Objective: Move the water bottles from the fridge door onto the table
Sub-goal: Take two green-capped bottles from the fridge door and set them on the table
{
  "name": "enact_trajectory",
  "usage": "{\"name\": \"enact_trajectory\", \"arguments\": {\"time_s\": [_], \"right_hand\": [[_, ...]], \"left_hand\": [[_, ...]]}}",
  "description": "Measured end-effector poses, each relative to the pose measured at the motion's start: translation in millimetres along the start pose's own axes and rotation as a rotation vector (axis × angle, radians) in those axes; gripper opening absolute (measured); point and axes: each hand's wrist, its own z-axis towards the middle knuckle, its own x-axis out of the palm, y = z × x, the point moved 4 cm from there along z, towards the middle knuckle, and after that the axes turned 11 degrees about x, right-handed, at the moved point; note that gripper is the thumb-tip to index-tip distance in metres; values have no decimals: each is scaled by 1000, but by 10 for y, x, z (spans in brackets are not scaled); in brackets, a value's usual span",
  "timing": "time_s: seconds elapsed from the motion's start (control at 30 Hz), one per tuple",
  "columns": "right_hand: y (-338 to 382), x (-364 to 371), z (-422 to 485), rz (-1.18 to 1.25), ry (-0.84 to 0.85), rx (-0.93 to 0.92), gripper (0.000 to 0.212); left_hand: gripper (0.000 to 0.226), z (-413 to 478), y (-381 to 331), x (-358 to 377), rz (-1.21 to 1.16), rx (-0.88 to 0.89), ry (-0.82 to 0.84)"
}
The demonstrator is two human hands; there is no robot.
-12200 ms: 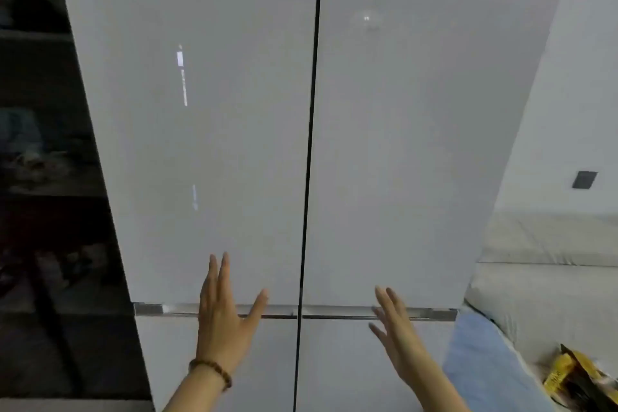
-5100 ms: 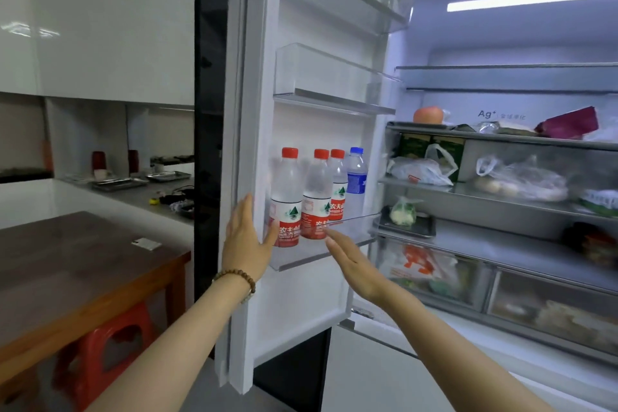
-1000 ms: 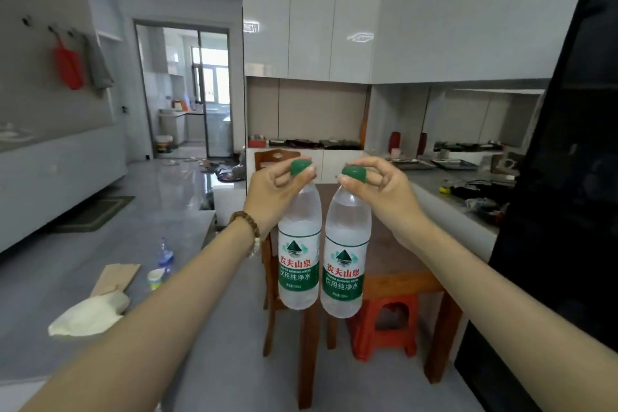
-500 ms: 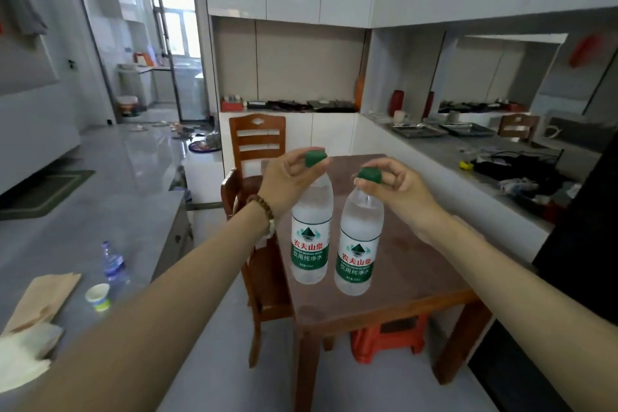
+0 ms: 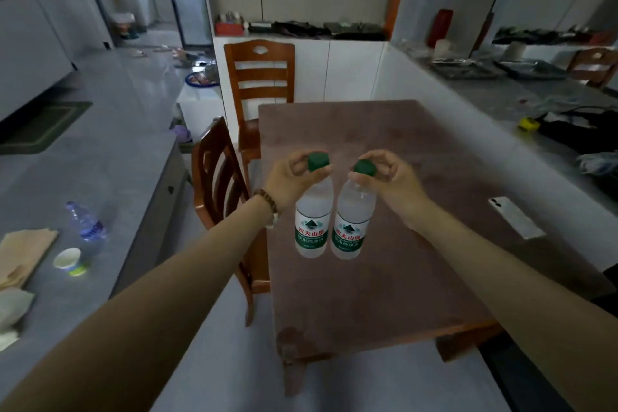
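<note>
Green caps being pinched, 1 per hand: gripping the cap of the left bottle (image 5: 312, 224) with the left hand (image 5: 294, 177), fingers and thumb curled round it, and gripping the cap of the right bottle (image 5: 351, 227) the same way with the right hand (image 5: 391, 177). Holding both upright and side by side, nearly touching at the labels.

Having been hanging short of the worktop (image 5: 384, 294) 1 second ago, over bare floor and a stool, now hanging well past its near edge, over brown wood. Judging from that: finishing the carry, with only the lowering and letting go remaining for these 2. Not being able to tell whether the bases are resting on the wood or hovering just above it. Probably needing another trip to the fridge door afterwards, out of view at present.

Sitting much nearer the left edge than the right, with a wooden chair (image 5: 217, 177) tucked just beside that edge and a second chair (image 5: 259, 73) at the far end. Leaving plenty of bare wood ahead and to the right, with only a phone (image 5: 515, 217) lying flat near the right edge, well apart from both hands. Setting down straight below looking safe enough, though easing slightly rightward would be gaining margin from the left edge. Releasing 1 cap at a time probably lowering the risk of tipping the neighbour.
</note>
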Motion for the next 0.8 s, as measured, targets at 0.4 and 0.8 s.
{"name": "enact_trajectory", "arguments": {"time_s": [0.4, 0.8], "right_hand": [[-689, -20, 735, -34, 196, 42, 30], [-875, 132, 767, -54, 346, 33, 27]], "left_hand": [[22, 207, 788, 100, 138, 8, 12], [26, 73, 932, 29, 57, -68, -85]]}}
